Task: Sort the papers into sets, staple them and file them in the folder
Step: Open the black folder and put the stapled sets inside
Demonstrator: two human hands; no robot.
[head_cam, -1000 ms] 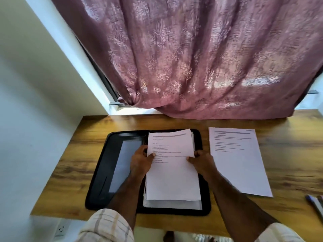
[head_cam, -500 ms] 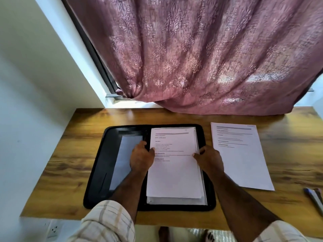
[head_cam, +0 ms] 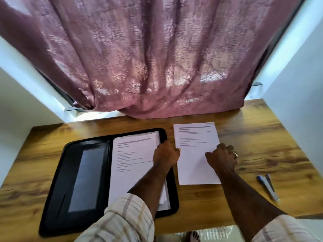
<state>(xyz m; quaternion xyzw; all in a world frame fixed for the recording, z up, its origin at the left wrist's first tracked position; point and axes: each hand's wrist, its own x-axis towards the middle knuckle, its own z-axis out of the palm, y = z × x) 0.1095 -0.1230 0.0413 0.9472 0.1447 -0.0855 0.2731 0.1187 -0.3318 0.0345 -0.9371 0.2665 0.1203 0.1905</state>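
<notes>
Black zip folder (head_cam: pixel 73 172) lies open on the woodgrain desk (head_cam: pixel 262 137), a paper stack (head_cam: pixel 132 163) in its right half. Left hand (head_cam: pixel 166 154) pinches the left edge of the separate flat sheet (head_cam: pixel 194 137) beside it; right hand (head_cam: pixel 222 158), fingers curled, grips its right edge. Pens (head_cam: pixel 267 186) far right.

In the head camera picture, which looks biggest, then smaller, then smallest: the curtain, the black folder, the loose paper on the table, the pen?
1. Curtain, by far the biggest.
2. Black folder.
3. Loose paper.
4. Pen, the smallest.
The folder lies nearer the camera than the paper, but it still looks clearly bigger.
</notes>
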